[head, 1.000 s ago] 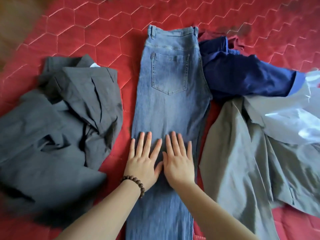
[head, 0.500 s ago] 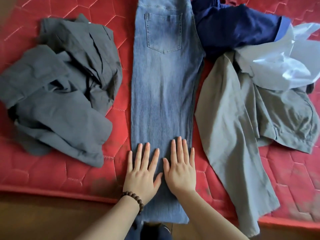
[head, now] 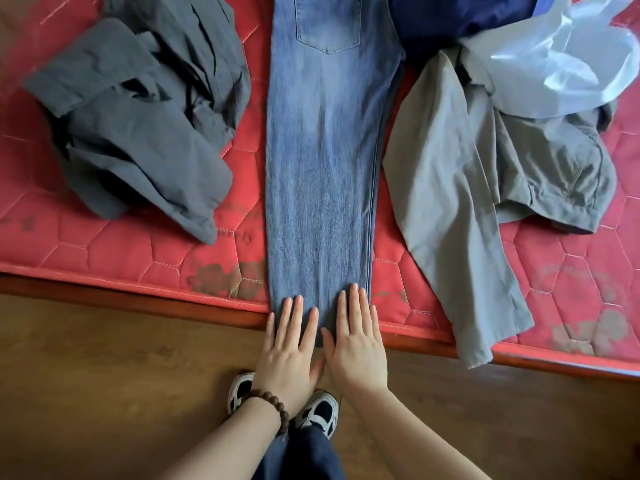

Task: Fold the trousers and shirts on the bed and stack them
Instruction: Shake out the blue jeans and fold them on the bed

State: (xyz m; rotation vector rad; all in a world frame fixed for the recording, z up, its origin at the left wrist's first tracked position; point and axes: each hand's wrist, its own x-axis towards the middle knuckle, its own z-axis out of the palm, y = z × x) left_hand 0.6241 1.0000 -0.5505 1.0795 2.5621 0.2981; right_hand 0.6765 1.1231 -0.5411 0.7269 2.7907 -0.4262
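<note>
The soft, fairly heavy jeans [head: 320,174] are pressed flat at the near hem by the straight, slightly spread fingers of the left hand [head: 287,351] and right hand [head: 356,344], and the hem is judged the place to be gripped.

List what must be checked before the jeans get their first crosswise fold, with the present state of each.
1. Jeans laid lengthwise, legs together, mostly smooth: ok.
2. Both hands at the hem: left hand and right hand lie flat on it, fingers straight, not gripping: not ok for lifting.
3. Hem on the bed: not ok, it reaches over the near edge.
4. Waistband position: cannot tell, it is out of the picture.
5. Sides free: the dark grey garment lies apart; the olive trousers lie close by the right seam, and contact near the top cannot be told.
</note>
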